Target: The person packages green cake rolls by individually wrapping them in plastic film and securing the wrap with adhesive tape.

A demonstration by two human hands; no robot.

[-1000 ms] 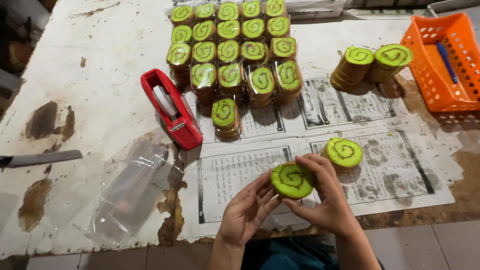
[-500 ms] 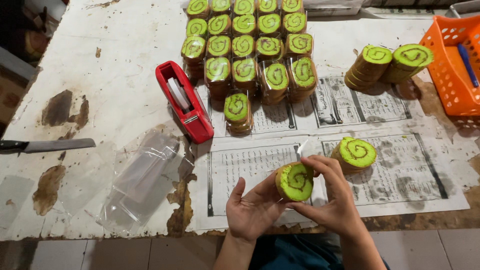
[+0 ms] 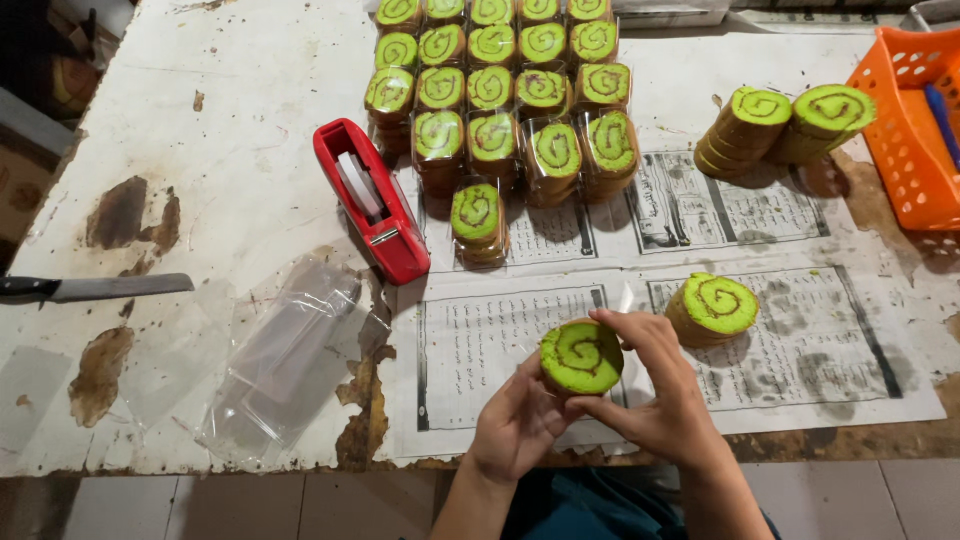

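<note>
Two bare hands grip one stack of round green cake slices with a brown spiral [image 3: 581,357], held just above the printed newspaper sheets [image 3: 500,340] near the front table edge. The left hand [image 3: 515,425] cups the stack from below and from the left, fingers curled against its side. The right hand [image 3: 655,395] closes on it from the right, with the fingertips [image 3: 607,318] hooked over the top rim. A bit of clear film shows beside the right fingers; whether it wraps the stack cannot be told.

Compared with half a second ago, both hands and the stack hold nearly the same pose and position; the earlier white glint of film above the stack is now smaller. The view has shifted only slightly.

Just right of the hands, a second unwrapped green spiral stack [image 3: 712,308] lies on the newspaper. Further back, two tilted rolls of green slices [image 3: 785,122] lean beside an orange plastic basket [image 3: 900,140]. Rows of wrapped green spiral packs [image 3: 500,90] stand at the back centre, one wrapped pack [image 3: 477,220] apart in front. A red tape dispenser [image 3: 372,200] lies left of them, near a pile of clear plastic bags [image 3: 285,355].

The white worn table surface [image 3: 230,150] shows brown chipped patches. A knife [image 3: 90,288] lies at the left edge. Pale floor tiles [image 3: 250,505] show below the table.
</note>
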